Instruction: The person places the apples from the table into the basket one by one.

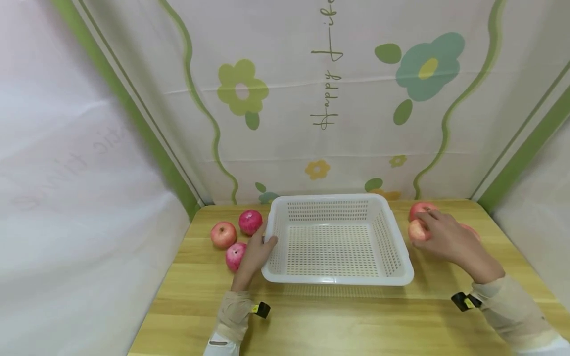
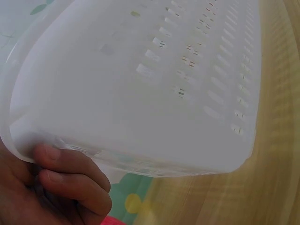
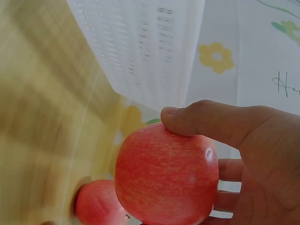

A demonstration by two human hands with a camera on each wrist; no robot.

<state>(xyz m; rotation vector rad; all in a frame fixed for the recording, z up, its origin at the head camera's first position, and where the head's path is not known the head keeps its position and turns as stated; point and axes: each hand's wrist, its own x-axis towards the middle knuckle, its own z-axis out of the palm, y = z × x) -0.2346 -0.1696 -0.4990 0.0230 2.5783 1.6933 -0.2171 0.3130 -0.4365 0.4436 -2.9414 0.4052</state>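
A white perforated plastic basket [image 1: 334, 280] stands on the wooden table, with no fruit inside it. At its left end my left hand [image 1: 257, 253] grips the rim; the fingers curl under it in the left wrist view [image 2: 70, 183]. To the right of the basket, my right hand [image 1: 450, 240] holds a red apple [image 3: 166, 176] between thumb and fingers. Behind that apple lies another apple [image 1: 422, 208], and one more apple [image 1: 470, 230] shows partly past the hand.
Left of the basket are a pinkish-red apple [image 1: 223, 235] and two magenta round fruits, one magenta fruit [image 1: 251, 221] behind and another magenta fruit [image 1: 234, 257] partly behind my left hand. A printed curtain [image 1: 285, 138] hangs along the table's [image 1: 320, 321] back edge.
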